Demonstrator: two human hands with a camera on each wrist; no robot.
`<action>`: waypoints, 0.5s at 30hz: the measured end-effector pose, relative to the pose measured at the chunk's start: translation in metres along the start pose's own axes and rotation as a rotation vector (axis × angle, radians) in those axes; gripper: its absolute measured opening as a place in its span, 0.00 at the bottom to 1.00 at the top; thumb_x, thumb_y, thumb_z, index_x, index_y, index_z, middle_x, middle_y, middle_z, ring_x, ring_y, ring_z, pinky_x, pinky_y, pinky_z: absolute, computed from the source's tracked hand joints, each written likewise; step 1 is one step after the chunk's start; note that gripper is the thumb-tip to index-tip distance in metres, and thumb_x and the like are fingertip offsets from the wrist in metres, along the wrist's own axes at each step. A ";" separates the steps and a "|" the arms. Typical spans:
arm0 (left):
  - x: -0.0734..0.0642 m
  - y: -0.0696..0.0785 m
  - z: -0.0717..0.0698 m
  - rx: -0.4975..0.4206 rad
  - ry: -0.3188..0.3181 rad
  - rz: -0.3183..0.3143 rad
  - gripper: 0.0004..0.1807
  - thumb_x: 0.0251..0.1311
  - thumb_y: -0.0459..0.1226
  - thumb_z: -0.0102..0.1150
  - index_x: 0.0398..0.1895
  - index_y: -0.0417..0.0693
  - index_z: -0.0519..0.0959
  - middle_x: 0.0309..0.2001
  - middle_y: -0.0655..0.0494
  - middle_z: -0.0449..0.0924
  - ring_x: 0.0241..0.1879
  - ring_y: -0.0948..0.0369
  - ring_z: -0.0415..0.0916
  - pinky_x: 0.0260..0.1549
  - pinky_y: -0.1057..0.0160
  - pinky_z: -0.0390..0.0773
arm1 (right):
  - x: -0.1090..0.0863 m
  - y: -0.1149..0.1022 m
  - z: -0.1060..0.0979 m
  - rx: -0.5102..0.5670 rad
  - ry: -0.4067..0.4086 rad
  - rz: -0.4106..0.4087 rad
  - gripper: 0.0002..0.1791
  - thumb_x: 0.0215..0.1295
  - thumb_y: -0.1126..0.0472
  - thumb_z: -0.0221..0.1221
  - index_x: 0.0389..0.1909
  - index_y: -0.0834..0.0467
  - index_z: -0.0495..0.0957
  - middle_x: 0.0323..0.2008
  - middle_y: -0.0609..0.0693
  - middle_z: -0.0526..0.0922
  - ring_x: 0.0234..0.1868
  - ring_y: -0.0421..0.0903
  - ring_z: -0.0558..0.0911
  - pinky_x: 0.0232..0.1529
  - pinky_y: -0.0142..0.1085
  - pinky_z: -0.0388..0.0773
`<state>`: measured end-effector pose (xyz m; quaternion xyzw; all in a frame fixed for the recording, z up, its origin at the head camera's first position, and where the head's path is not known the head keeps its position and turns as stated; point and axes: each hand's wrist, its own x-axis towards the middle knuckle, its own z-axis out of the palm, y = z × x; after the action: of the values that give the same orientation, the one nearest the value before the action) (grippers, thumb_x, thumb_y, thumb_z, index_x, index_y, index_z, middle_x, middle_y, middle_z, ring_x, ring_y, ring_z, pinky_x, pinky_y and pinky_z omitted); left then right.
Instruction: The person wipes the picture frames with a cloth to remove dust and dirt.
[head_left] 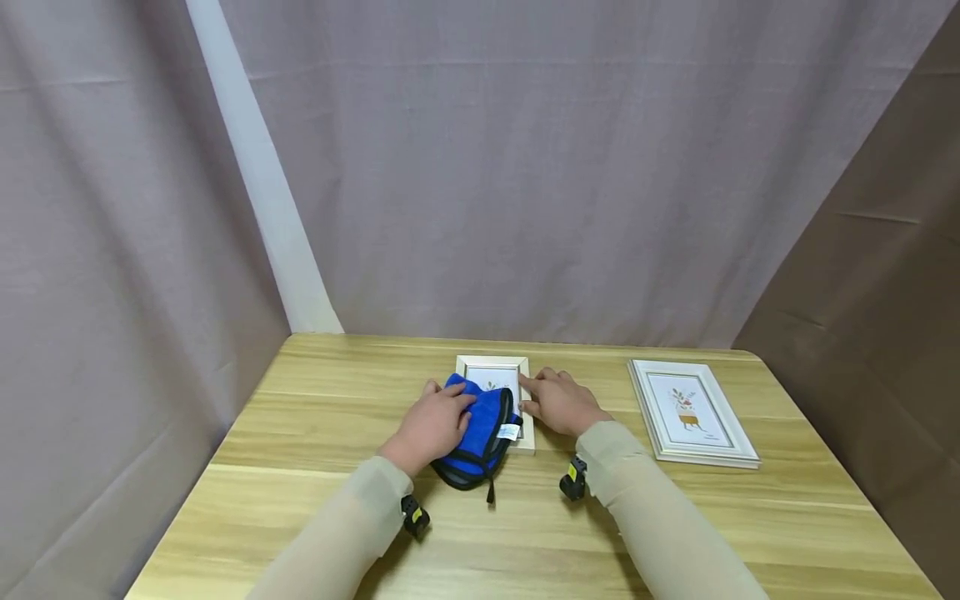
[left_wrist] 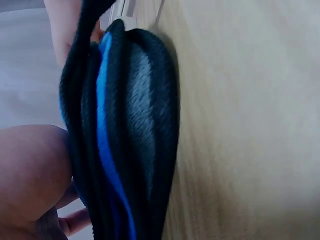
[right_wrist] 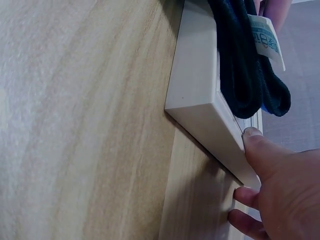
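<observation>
A blue cloth [head_left: 474, 429] with black edging, a white tag and a hanging cord lies folded over a white picture frame [head_left: 525, 442]. My left hand [head_left: 431, 427] grips the cloth from above, its fingers and thumb on the blue fabric. Seen in the left wrist view, the folded cloth [left_wrist: 150, 100] shows a grey inner side. My right hand [head_left: 561, 402] holds the frame's right edge. In the right wrist view, the thumb of that hand [right_wrist: 285, 185] lies on the frame's face while its fingers are at the side. Much of the framed picture is hidden beneath the cloth.
On the right of the wooden table [head_left: 315, 417] lies a stack of white picture frames [head_left: 693, 412], the top one showing a plant in an orange pot. Grey curtains [head_left: 487, 167] hang behind the table, with a brown one [head_left: 877, 317] at the right.
</observation>
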<state>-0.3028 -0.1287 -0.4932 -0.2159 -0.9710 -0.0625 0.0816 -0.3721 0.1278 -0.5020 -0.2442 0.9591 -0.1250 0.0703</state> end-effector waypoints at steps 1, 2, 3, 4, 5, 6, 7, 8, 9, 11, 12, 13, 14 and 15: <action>-0.001 0.001 -0.001 0.004 -0.008 -0.006 0.19 0.81 0.41 0.61 0.66 0.43 0.86 0.67 0.45 0.84 0.73 0.48 0.77 0.58 0.49 0.72 | 0.001 0.000 0.000 -0.002 0.001 0.000 0.37 0.85 0.43 0.59 0.88 0.46 0.62 0.71 0.56 0.75 0.66 0.59 0.76 0.55 0.61 0.82; -0.002 0.002 -0.001 0.007 -0.013 -0.013 0.19 0.81 0.42 0.61 0.66 0.43 0.86 0.68 0.45 0.84 0.73 0.49 0.76 0.59 0.49 0.72 | 0.001 0.001 0.000 -0.003 0.005 -0.003 0.37 0.85 0.43 0.59 0.87 0.46 0.62 0.71 0.56 0.75 0.66 0.59 0.76 0.55 0.61 0.82; -0.003 0.003 -0.001 0.012 -0.018 -0.018 0.20 0.81 0.43 0.60 0.67 0.44 0.86 0.68 0.45 0.84 0.73 0.49 0.76 0.60 0.49 0.72 | 0.001 0.001 0.000 -0.002 0.008 -0.004 0.37 0.84 0.43 0.60 0.87 0.46 0.62 0.71 0.56 0.75 0.66 0.60 0.76 0.56 0.62 0.82; -0.004 0.004 -0.001 0.015 -0.027 -0.025 0.20 0.82 0.44 0.60 0.68 0.45 0.86 0.69 0.46 0.83 0.73 0.49 0.75 0.61 0.48 0.73 | 0.002 0.002 0.000 -0.001 0.009 -0.001 0.37 0.84 0.43 0.59 0.87 0.46 0.62 0.71 0.56 0.75 0.67 0.60 0.75 0.56 0.62 0.82; -0.005 0.005 0.000 0.018 -0.034 -0.032 0.21 0.83 0.45 0.59 0.69 0.46 0.85 0.70 0.46 0.82 0.74 0.49 0.75 0.62 0.49 0.73 | 0.002 0.002 0.000 0.000 0.010 0.002 0.37 0.84 0.43 0.59 0.87 0.45 0.62 0.72 0.56 0.75 0.67 0.60 0.75 0.57 0.62 0.82; -0.007 0.006 0.000 0.022 -0.036 -0.035 0.21 0.83 0.46 0.58 0.69 0.47 0.85 0.71 0.47 0.82 0.74 0.50 0.74 0.62 0.49 0.73 | 0.002 0.002 0.000 0.002 0.010 0.006 0.37 0.84 0.42 0.59 0.87 0.45 0.62 0.72 0.55 0.75 0.67 0.59 0.75 0.57 0.62 0.82; -0.008 0.007 0.001 0.028 -0.037 -0.037 0.22 0.83 0.47 0.58 0.69 0.48 0.85 0.71 0.47 0.82 0.74 0.50 0.74 0.61 0.49 0.73 | 0.002 0.002 0.000 0.007 0.010 0.006 0.37 0.84 0.42 0.60 0.87 0.45 0.62 0.72 0.56 0.75 0.67 0.60 0.75 0.57 0.62 0.82; -0.010 0.008 0.001 0.032 -0.040 -0.036 0.22 0.84 0.48 0.57 0.70 0.48 0.85 0.71 0.47 0.81 0.74 0.50 0.74 0.62 0.49 0.73 | 0.001 0.002 0.000 0.012 0.009 0.007 0.37 0.84 0.42 0.60 0.87 0.45 0.63 0.72 0.56 0.75 0.67 0.60 0.75 0.58 0.62 0.82; -0.012 0.009 0.001 0.037 -0.046 -0.037 0.22 0.84 0.48 0.57 0.71 0.49 0.84 0.72 0.48 0.81 0.74 0.50 0.73 0.62 0.49 0.73 | 0.001 0.002 0.000 0.016 0.006 0.010 0.37 0.84 0.42 0.60 0.87 0.45 0.63 0.72 0.56 0.75 0.68 0.60 0.75 0.58 0.62 0.81; -0.016 0.011 0.002 0.050 -0.050 -0.034 0.24 0.85 0.50 0.55 0.72 0.50 0.84 0.72 0.48 0.80 0.74 0.51 0.73 0.62 0.49 0.73 | 0.001 0.002 0.001 0.022 0.000 0.013 0.37 0.84 0.42 0.60 0.87 0.44 0.63 0.73 0.57 0.75 0.69 0.61 0.74 0.60 0.63 0.81; -0.018 0.012 0.002 0.057 -0.050 -0.033 0.24 0.85 0.51 0.55 0.72 0.50 0.84 0.72 0.48 0.80 0.74 0.50 0.73 0.62 0.49 0.73 | 0.001 0.002 0.001 0.024 -0.003 0.015 0.37 0.84 0.42 0.60 0.87 0.44 0.62 0.73 0.57 0.74 0.69 0.62 0.74 0.60 0.64 0.80; -0.019 0.013 0.002 0.066 -0.052 -0.031 0.25 0.85 0.52 0.54 0.72 0.50 0.83 0.72 0.48 0.80 0.74 0.50 0.73 0.62 0.49 0.72 | 0.001 0.002 0.002 0.024 -0.003 0.012 0.37 0.84 0.43 0.60 0.87 0.44 0.63 0.73 0.57 0.74 0.70 0.62 0.74 0.60 0.64 0.80; -0.021 0.014 0.002 0.072 -0.053 -0.032 0.25 0.85 0.53 0.54 0.73 0.50 0.83 0.72 0.47 0.80 0.74 0.50 0.73 0.62 0.49 0.72 | 0.001 0.002 0.002 0.021 -0.003 0.012 0.37 0.84 0.43 0.60 0.87 0.44 0.62 0.73 0.57 0.74 0.70 0.62 0.74 0.60 0.65 0.80; -0.023 0.015 0.001 0.084 -0.051 -0.031 0.26 0.85 0.53 0.54 0.73 0.50 0.83 0.72 0.47 0.80 0.74 0.50 0.73 0.62 0.48 0.72 | 0.001 0.003 0.002 0.020 -0.001 0.010 0.37 0.84 0.43 0.60 0.87 0.44 0.62 0.73 0.57 0.74 0.70 0.62 0.74 0.60 0.65 0.80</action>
<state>-0.2760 -0.1244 -0.4974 -0.1985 -0.9778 -0.0174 0.0647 -0.3737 0.1290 -0.5051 -0.2389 0.9590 -0.1339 0.0737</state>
